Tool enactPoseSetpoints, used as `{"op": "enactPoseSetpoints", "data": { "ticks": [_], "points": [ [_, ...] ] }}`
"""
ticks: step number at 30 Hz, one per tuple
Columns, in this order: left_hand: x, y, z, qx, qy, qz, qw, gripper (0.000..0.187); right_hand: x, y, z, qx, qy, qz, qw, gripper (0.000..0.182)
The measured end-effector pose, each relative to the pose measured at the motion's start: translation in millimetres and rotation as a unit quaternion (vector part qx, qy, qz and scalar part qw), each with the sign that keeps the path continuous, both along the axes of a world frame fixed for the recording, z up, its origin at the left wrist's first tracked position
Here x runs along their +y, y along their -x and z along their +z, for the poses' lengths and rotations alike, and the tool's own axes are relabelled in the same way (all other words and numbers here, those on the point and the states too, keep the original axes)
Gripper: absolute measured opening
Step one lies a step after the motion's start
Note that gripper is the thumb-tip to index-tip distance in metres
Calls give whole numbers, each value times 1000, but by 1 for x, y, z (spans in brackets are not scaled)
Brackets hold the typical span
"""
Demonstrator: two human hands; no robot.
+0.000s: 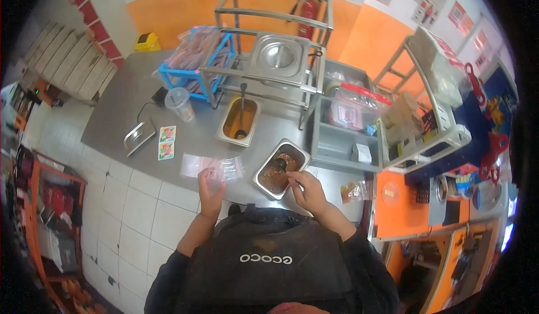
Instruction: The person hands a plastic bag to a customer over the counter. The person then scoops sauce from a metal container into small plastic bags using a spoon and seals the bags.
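Note:
My right hand (307,191) is closed at the near side of a steel pan (260,184) of brown, lumpy sauce (273,180). It grips a black ladle (281,163), whose bowl dips into the sauce; most of the handle is hidden. To the left, my left hand (211,198) curls its fingers around something clear, apparently thin plastic, too see-through to name surely. Just beyond that hand, flat clear plastic bags (230,168) lie on the steel table. Farther back stands a second steel pan (251,137) holding orange-yellow sauce and another dark ladle (241,112).
A steel rack (275,21) with a lidded pan (278,56) stands behind. Left of it are a blue basket (193,72), a clear cup (181,105), a steel lid (139,137) and printed packets (167,143). Grey bins (331,145) and a small packet (356,191) sit right.

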State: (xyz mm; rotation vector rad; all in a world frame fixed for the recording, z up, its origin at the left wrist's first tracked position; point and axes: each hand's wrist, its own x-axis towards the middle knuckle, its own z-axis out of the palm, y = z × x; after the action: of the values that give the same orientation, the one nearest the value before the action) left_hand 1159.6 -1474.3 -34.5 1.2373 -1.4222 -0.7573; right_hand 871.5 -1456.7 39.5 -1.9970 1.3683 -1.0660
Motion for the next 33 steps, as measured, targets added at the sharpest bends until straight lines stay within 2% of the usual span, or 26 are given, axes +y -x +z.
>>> {"op": "enactPoseSetpoints", "data": {
  "ticks": [2,4,8,11,13,18,21,24,25,28,30,31,33],
  "points": [
    [-20,6,7,12,13,-26,1000,56,-4,-2,-10,35,3,-17,999,20],
    [-34,14,16,7,31,-52,998,56,-2,-11,-18,1,-13,-27,1000,19],
    [-43,21,34,-43,80,-112,990,55,6,-26,-25,-141,-40,-45,988,17],
    [-49,22,27,-50,85,-142,985,55,11,-26,-31,-310,-120,-99,938,19],
    [-51,21,26,-49,77,-157,983,55,14,-25,-27,-360,-115,-138,916,20],
    [-60,19,27,-74,97,-191,974,55,19,-29,-30,-438,-104,-174,876,23],
    [-62,19,34,-78,85,-190,975,57,12,-21,-42,-500,-144,-281,807,27],
    [-59,17,36,-45,42,-208,976,59,11,-10,-63,-558,-161,-343,738,29],
    [-59,15,36,-53,43,-206,976,60,12,-9,-63,-563,-163,-350,731,31],
    [-59,10,35,-63,40,-196,978,61,16,-17,-56,-482,-77,-324,810,28],
    [-59,6,30,-46,31,-188,981,61,25,-25,-49,-279,-124,-185,934,24],
    [-59,5,30,-51,32,-183,981,61,25,-32,-18,-98,-66,-121,986,13],
    [-59,3,30,-60,33,-177,982,60,22,-34,-3,-41,-24,-103,994,16]
  ]
}}
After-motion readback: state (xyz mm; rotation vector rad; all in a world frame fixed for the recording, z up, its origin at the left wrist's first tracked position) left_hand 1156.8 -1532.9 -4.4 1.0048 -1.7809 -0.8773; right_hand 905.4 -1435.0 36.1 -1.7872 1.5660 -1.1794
